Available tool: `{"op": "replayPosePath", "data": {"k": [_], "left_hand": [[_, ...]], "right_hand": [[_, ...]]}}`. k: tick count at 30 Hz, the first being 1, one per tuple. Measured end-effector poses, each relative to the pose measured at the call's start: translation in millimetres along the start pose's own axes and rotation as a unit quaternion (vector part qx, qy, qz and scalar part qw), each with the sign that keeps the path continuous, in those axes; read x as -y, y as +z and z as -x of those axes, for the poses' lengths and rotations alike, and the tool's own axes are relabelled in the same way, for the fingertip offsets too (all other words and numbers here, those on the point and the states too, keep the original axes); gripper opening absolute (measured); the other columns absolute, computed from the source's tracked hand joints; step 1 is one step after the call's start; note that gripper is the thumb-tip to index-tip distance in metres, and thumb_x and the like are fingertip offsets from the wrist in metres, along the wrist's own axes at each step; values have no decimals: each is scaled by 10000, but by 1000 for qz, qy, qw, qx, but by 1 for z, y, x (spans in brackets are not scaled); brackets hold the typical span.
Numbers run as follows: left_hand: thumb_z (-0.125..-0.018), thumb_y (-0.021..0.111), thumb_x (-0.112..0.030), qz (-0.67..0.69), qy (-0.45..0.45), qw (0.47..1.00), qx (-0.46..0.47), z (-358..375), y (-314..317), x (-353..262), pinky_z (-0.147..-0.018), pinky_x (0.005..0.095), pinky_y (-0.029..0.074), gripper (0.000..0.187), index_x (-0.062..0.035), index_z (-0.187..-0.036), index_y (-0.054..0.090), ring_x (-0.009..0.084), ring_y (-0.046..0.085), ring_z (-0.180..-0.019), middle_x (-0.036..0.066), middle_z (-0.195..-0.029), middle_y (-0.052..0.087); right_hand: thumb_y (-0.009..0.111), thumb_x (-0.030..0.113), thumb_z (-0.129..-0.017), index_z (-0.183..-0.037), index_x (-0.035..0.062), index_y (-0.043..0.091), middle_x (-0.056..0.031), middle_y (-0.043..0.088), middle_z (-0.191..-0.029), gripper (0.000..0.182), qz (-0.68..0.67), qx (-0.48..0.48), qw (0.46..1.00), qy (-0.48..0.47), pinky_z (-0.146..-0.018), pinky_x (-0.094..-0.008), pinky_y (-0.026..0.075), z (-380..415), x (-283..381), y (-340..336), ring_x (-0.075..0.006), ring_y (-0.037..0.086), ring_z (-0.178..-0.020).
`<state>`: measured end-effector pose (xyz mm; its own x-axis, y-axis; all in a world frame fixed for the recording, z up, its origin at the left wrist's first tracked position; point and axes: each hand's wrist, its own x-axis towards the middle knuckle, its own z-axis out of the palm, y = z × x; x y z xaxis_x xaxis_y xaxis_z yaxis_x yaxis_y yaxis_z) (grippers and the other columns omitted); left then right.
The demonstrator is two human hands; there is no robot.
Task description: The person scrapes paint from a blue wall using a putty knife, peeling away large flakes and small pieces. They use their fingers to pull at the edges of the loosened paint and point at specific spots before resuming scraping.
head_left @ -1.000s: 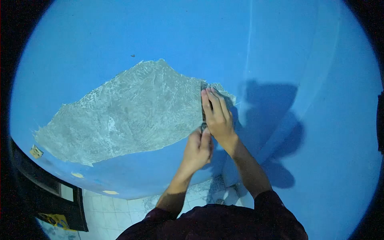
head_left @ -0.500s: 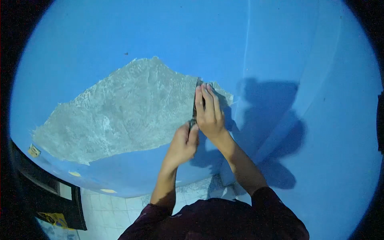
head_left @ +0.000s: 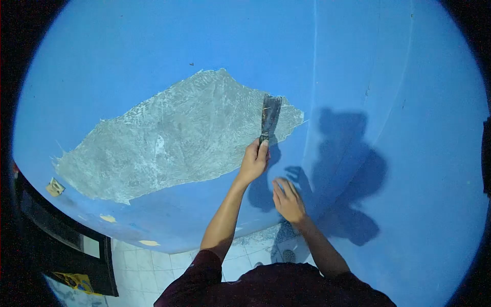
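My left hand point(head_left: 254, 162) is wrapped round the handle of a putty knife point(head_left: 270, 115), whose wide dark blade points up, over the right part of a grey bare patch point(head_left: 169, 138) on the blue wall point(head_left: 128, 41). Pale smears and ragged edges mark the patch. Lower and to the right, my right hand point(head_left: 289, 199) is off the tool, fingers apart and slightly bent, with nothing in it.
A switch or socket plate point(head_left: 55, 187) sits low on the left of the wall. Below are white floor tiles point(head_left: 153, 261), a round drain point(head_left: 289, 255), a dark frame point(head_left: 61, 230) and a yellow item point(head_left: 76, 282). Shadows fall on the right.
My right hand has come off the putty knife blade and moved down and right. My left hand and the knife have shifted up and right, and the blade now shows broadside.
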<state>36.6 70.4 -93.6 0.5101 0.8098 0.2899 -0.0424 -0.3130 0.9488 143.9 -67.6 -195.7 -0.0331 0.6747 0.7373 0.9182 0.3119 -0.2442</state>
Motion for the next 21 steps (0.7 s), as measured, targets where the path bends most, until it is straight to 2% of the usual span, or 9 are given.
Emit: {"op": "replayPosePath", "data": {"k": [3,5,9,10,12,15,16,18,21], "left_hand": [[-1049,480,-276,-36,20,999,-4,-4,-9,0,-516,309,414,318,-21,-870,545,106,493,-555,22,-650,540],[-1045,486,-264,-73,35,997,-8,-5,-18,-6,-534,314,415,316,-15,-860,549,110,490,-573,26,-650,537],[-1032,507,-235,-138,72,988,-4,-6,-34,-15,-577,325,415,318,8,-834,556,121,479,-615,35,-651,528],[-1029,515,-231,-147,81,986,-3,-5,-35,-19,-567,327,408,318,17,-835,559,119,471,-610,31,-649,521],[-1029,515,-232,-152,74,986,0,-5,-37,-25,-564,330,409,320,18,-833,559,124,471,-603,35,-644,522],[-1028,515,-234,-157,64,986,3,-3,-40,-26,-559,338,411,326,20,-827,558,130,476,-591,48,-632,524],[-1027,516,-236,-157,65,986,5,-4,-41,-26,-556,343,411,331,21,-823,556,133,481,-585,57,-625,526],[-1026,516,-241,-179,77,981,1,-4,-42,-28,-557,350,414,337,22,-820,555,142,489,-579,67,-620,528],[-1025,517,-254,-208,90,974,2,-6,-42,-33,-558,363,417,347,23,-819,555,160,502,-569,83,-614,535]], "right_hand": [[632,84,-901,-1185,-34,630,-181,610,-1200,308,-32,59,997,39,-931,-449,522,79,-10,10,-360,605,-1109],[630,116,-907,-1176,-18,641,-189,628,-1183,301,-28,136,981,137,-923,-455,528,128,-4,-1,-365,600,-1128],[617,151,-917,-1156,-18,647,-208,642,-1183,295,-37,236,946,217,-987,-465,495,224,-14,-13,-388,598,-1135],[617,151,-917,-1156,-18,647,-208,642,-1183,295,-35,234,947,218,-987,-465,495,237,-9,-22,-388,598,-1135],[627,183,-911,-1135,-21,655,-221,646,-1199,304,-11,236,921,310,-1021,-463,471,259,0,-39,-394,589,-1154],[628,198,-908,-1122,-25,663,-228,649,-1205,311,-15,280,900,334,-1031,-458,465,276,-7,-49,-392,585,-1167],[628,198,-908,-1122,-25,663,-228,649,-1205,311,-15,280,900,334,-1031,-458,465,280,-8,-49,-392,585,-1167],[624,185,-908,-1126,-25,667,-221,660,-1178,307,-4,223,918,328,-1030,-455,465,286,-10,-45,-384,588,-1164],[611,187,-919,-1153,-17,664,-211,656,-1195,314,3,250,920,302,-1023,-461,470,283,-28,-30,-380,585,-1174]]}}
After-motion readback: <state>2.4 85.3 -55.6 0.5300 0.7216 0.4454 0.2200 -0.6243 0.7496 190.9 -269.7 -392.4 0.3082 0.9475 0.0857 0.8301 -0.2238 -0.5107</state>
